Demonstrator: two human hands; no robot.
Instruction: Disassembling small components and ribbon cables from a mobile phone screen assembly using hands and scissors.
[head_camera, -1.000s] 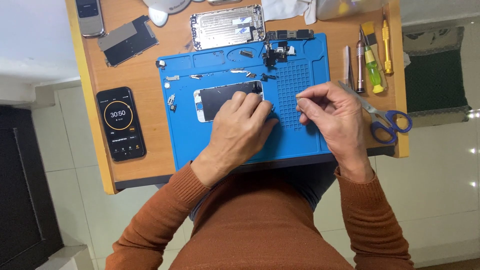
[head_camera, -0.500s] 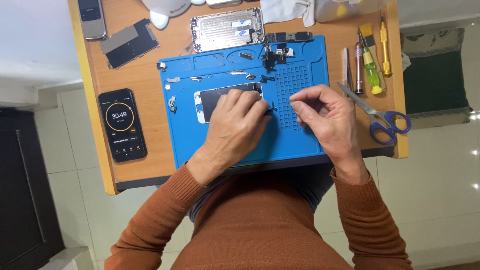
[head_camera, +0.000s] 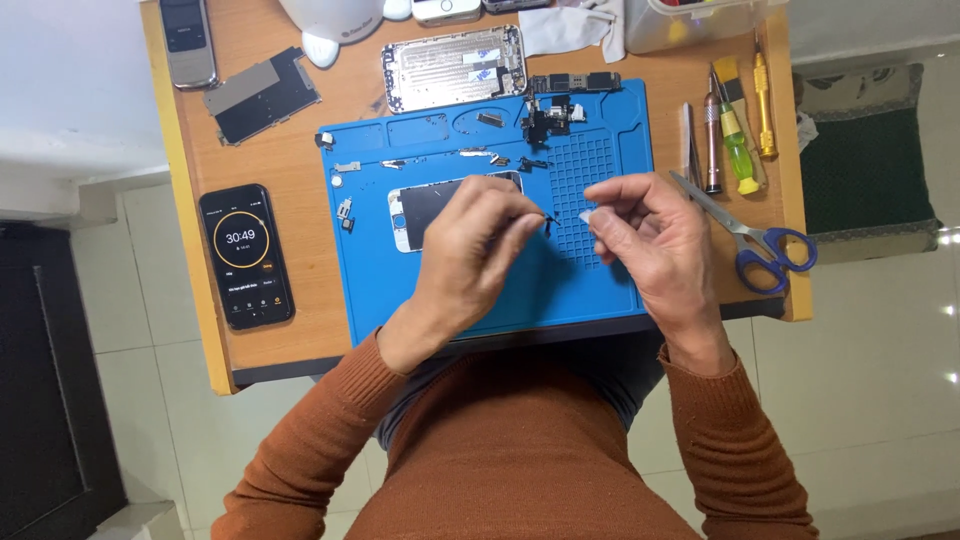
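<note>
My left hand (head_camera: 470, 250) hovers over the blue repair mat (head_camera: 590, 295), with its fingertips pinched on a tiny dark part (head_camera: 547, 222). Just to its right, my right hand (head_camera: 650, 235) pinches a small pale piece (head_camera: 585, 215) between thumb and forefinger, and the two sets of fingertips almost touch. A phone screen assembly (head_camera: 420, 205) lies flat on the mat, partly hidden under my left hand. Small screws and brackets (head_camera: 480, 155) are scattered along the mat's top trays.
A phone showing a timer (head_camera: 246, 256) lies on the wooden table at the left. Blue-handled scissors (head_camera: 755, 240) and several screwdrivers (head_camera: 735, 140) sit at the right edge. A metal phone housing (head_camera: 455, 65), a circuit board (head_camera: 575, 83) and a dark plate (head_camera: 262, 95) lie at the back.
My left hand's fingertips have lifted off the screen assembly and moved right, now pinching a small part. My right hand has turned its fingertips toward them.
</note>
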